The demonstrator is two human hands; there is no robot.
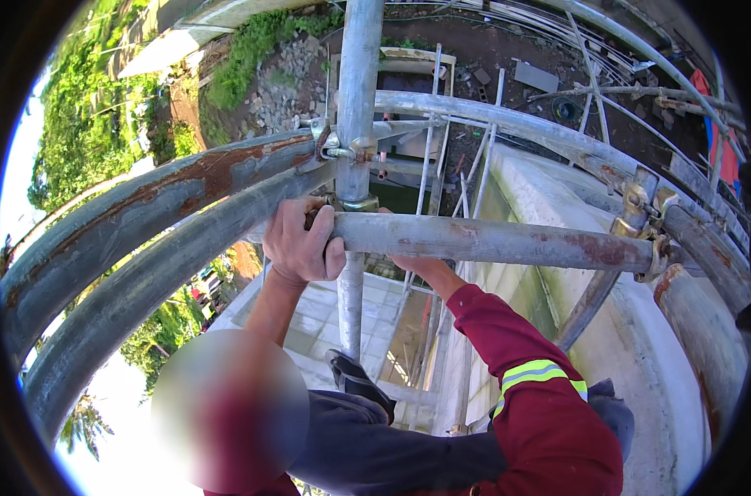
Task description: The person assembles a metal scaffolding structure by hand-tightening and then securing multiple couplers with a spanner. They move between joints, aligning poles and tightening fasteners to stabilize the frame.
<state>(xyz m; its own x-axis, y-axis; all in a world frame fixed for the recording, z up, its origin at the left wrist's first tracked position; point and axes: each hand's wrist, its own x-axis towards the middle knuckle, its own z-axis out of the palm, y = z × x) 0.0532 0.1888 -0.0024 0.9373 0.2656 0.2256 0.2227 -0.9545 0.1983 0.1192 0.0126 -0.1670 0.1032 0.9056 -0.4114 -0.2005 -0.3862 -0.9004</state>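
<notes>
A grey horizontal scaffold tube (483,238) runs from the upright pole (357,91) to a coupler (638,207) at the right. My left hand (301,240) is closed around the tube's left end, its fingers curled beside the pole. From below, my right hand (415,263) reaches behind the same tube, close to the pole. Most of its fingers are hidden there, so its grip does not show. A coupler (359,202) clasps the pole just above the tube, and another clamp (336,149) sits higher up. My right arm wears a dark red sleeve (516,339) with a reflective band.
Two thick, rusty tubes (144,194) curve away at the left. Below me are a black shoe (361,382) and a tiled surface (305,310). A pale concrete wall (607,331) stands at the right. Far down lie rubble (284,87) and thin scaffold poles (483,165).
</notes>
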